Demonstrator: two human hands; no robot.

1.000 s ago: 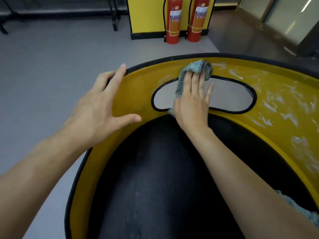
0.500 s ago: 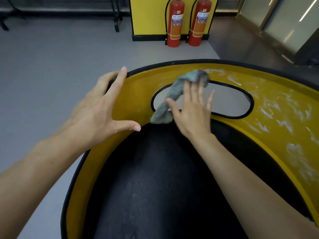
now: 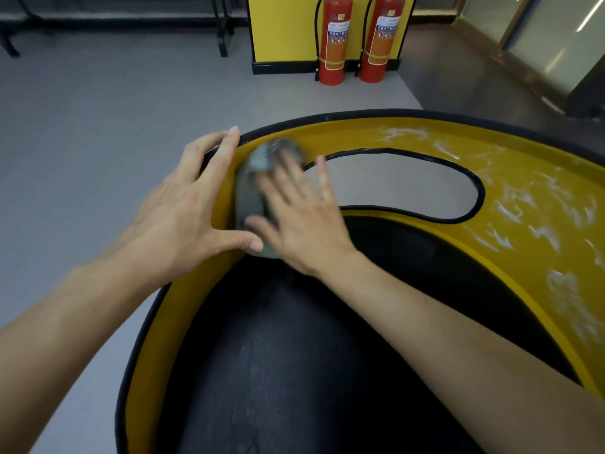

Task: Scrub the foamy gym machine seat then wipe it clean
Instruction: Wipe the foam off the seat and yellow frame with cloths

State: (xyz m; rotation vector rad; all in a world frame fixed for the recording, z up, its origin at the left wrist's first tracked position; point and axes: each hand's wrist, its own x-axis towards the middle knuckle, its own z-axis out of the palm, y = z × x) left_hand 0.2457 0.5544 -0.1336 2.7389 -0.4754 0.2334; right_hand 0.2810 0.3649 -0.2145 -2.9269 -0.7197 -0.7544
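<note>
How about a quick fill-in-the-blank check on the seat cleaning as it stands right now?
1. The right hand presses the grey cloth with flat fingers against the ____ shell.
2. The foam streaks on the shell are ____ in colour.
3. ____ red fire extinguishers stand on the floor beyond the seat.
4. The seat pad inside the shell is ____.

Missing words: yellow; white; two; black.

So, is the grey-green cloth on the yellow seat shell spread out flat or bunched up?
Bunched up. The grey-green cloth forms a long crumpled roll, pressed on the yellow seat shell under the flat right hand.
</note>
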